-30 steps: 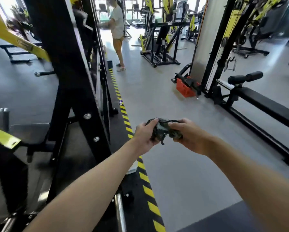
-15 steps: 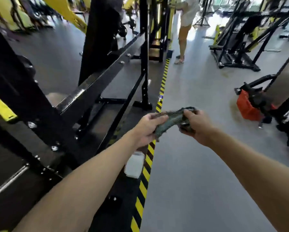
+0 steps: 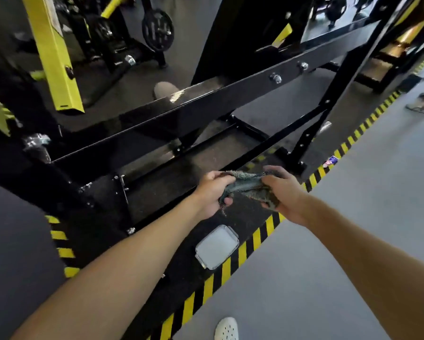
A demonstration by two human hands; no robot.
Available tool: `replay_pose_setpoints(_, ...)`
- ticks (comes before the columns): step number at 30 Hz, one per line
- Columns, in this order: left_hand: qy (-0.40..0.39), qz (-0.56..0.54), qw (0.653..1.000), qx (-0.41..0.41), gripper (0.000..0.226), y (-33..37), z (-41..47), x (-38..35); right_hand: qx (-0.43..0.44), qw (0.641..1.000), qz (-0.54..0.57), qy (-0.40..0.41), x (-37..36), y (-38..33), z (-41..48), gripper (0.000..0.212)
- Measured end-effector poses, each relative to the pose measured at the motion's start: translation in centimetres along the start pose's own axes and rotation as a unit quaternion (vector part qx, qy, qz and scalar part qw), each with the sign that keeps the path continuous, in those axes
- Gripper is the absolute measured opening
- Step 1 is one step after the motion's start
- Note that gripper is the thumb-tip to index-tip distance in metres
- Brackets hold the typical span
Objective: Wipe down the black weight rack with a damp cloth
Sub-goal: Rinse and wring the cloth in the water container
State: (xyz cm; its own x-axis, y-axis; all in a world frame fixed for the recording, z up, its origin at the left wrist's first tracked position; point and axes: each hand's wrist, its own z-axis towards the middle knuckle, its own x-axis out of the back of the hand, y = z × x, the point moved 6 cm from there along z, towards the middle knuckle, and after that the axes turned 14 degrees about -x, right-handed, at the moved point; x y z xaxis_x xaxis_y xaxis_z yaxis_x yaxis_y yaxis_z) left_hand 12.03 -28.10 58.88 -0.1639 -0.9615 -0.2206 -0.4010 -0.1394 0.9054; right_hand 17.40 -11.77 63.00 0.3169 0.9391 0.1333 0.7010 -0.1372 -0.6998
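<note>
Nearest, at the bottom edge, a white perforated shoe point(image 3: 227, 330) stands on the grey floor point(image 3: 328, 241) beside yellow-black hazard striping point(image 3: 242, 252). Just above it sits a clear square container point(image 3: 217, 246). At centre frame the left hand point(image 3: 211, 195) and right hand point(image 3: 284, 195) hold a grey-green cloth point(image 3: 246, 185) between them, fingers point(image 3: 276, 171) clenched on it, clear of the black weight rack point(image 3: 206, 106), whose slanted beam crosses behind. A weight plate point(image 3: 157, 28) shows at upper left.

Black rack point(image 3: 206, 104); grey-green cloth point(image 3: 245, 186); yellow-black floor stripes point(image 3: 243, 253).
</note>
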Motion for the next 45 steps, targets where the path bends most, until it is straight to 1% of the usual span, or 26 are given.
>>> replay_pose_setpoints(1, 0.029, 0.008, 1.0, -0.007, 0.028, 0.4, 0.9, 0.6, -0.008, 1.0, -0.024, -0.016, -0.6, -1.0, 1.1, 0.017)
replay_pose_setpoints(2, 0.052, 0.013, 0.998, -0.013, 0.027, 1.1, 1.5, 1.2, -0.009, 0.998, -0.05, -0.031, -1.5, -1.8, 1.9, 0.015)
replay_pose_setpoints(5, 0.108, 0.042, 0.993, -0.022, 0.011, 2.8, 2.5, 3.5, 0.001, 0.991, -0.112, -0.071, -4.7, -4.2, 4.6, 0.022)
replay_pose_setpoints(7, 0.137, 0.074, 0.987, -0.028, 0.013, 2.7, 3.1, 5.3, 0.001, 0.985, -0.141, -0.102, -6.8, -4.8, 6.2, 0.022)
replay_pose_setpoints(9, 0.139, 0.118, 0.983, -0.022, 0.018, 1.3, 4.2, 6.5, -0.012, 0.976, -0.175, -0.131, -8.5, -4.3, 8.7, 0.021)
replay_pose_setpoints(11, 0.125, 0.157, 0.98, -0.001, 0.021, -1.8, 5.3, 7.1, -0.031, 0.962, -0.218, -0.163, -9.9, -2.3, 12.0, 0.018)
replay_pose_setpoints(13, 0.122, 0.181, 0.976, 0.023, 0.016, -6.9, 7.2, 7.4, -0.034, 0.948, -0.258, -0.184, -11.0, 1.1, 16.7, 0.013)
replay_pose_setpoints(15, 0.133, 0.184, 0.973, 0.044, 0.012, -14.0, 10.1, 7.8, -0.032, 0.935, -0.299, -0.19, -11.7, 5.9, 22.9, 0.01)
replay_pose_setpoints(17, 0.145, 0.173, 0.973, 0.057, 0.016, -22.4, 13.0, 7.9, -0.027, 0.918, -0.347, -0.193, -12.3, 11.8, 29.6, 0.015)
replay_pose_setpoints(19, 0.168, 0.158, 0.971, 0.068, 0.02, -30.8, 16.2, 8.5, -0.023, 0.903, -0.381, -0.195, -12.8, 17.9, 36.6, 0.016)
replay_pose_setpoints(22, 0.223, 0.151, 0.96, 0.078, 0.014, -43.7, 20.5, 10.2, -0.005, 0.88, -0.436, -0.191, -13.2, 27.5, 46.6, 0.016)
replay_pose_setpoints(24, 0.227, 0.175, 0.955, 0.076, 0.022, -51.2, 23.4, 11.4, 0.016, 0.862, -0.468, -0.193, -13.6, 32.9, 52.4, 0.017)
replay_pose_setpoints(27, 0.196, 0.256, 0.944, 0.07, 0.035, -59.8, 27.2, 13.4, 0.057, 0.835, -0.506, -0.209, -15.3, 39.1, 59.0, 0.016)
replay_pose_setpoints(28, 0.183, 0.297, 0.935, 0.062, 0.035, -62.0, 28.4, 14.0, 0.075, 0.821, -0.523, -0.218, -16.0, 40.9, 60.7, 0.016)
replay_pose_setpoints(30, 0.157, 0.388, 0.908, 0.025, 0.029, -65.4, 30.6, 14.9, 0.126, 0.778, -0.57, -0.23, -17.6, 43.8, 63.3, 0.016)
replay_pose_setpoints(33, 0.128, 0.503, 0.855, 0.001, 0.027, -68.8, 33.0, 16.1, 0.202, 0.712, -0.627, -0.243, -19.6, 47.4, 65.7, 0.011)
replay_pose_setpoints(35, 0.112, 0.557, 0.823, -0.003, 0.022, -70.0, 34.0, 16.5, 0.246, 0.662, -0.656, -0.267, -20.8, 49.5, 66.9, 0.028)
replay_pose_setpoints(36, 0.103, 0.574, 0.812, 0.005, 0.021, -70.6, 34.4, 16.6, 0.257, 0.65, -0.661, -0.272, -21.1, 50.0, 67.2, 0.032)
replay_pose_setpoints(38, 0.098, 0.589, 0.801, 0.042, 0.028, -71.7, 35.1, 16.7, 0.259, 0.657, -0.655, -0.27, -21.5, 50.4, 67.8, 0.031)
replay_pose_setpoints(39, 0.097, 0.588, 0.801, 0.061, 0.028, -72.0, 35.4, 16.8, 0.243, 0.657, -0.662, -0.266, -21.6, 50.4, 67.9, 0.03)
replay_pose_setpoints(40, 0.099, 0.573, 0.81, 0.08, 0.026, -72.4, 35.7, 16.9, 0.22, 0.661, -0.668, -0.263, -21.6, 50.5, 68.0, 0.032)
replay_pose_setpoints(41, 0.124, 0.53, 0.834, 0.085, 0.025, -72.7, 35.7, 16.9, 0.202, 0.661, -0.675, -0.256, -21.7, 50.5, 68.0, 0.034)
replay_pose_setpoints(42, 0.166, 0.459, 0.869, 0.087, 0.025, -72.8, 35.7, 17.1, 0.169, 0.69, -0.658, -0.251, -21.5, 50.5, 68.2, 0.034)
replay_pose_setpoints(43, 0.213, 0.363, 0.903, 0.08, 0.027, -73.0, 35.6, 17.2, 0.121, 0.729, -0.625, -0.251, -21.4, 50.5, 68.5, 0.032)
replay_pose_setpoints(44, 0.251, 0.262, 0.928, 0.079, 0.027, -73.1, 35.4, 17.1, 0.084, 0.778, -0.573, -0.244, -21.2, 50.5, 68.7, 0.03)
replay_pose_setpoints(45, 0.279, 0.164, 0.943, 0.08, 0.023, -73.2, 35.3, 16.9, 0.055, 0.816, -0.526, -0.234, -20.9, 50.4, 68.8, 0.028)
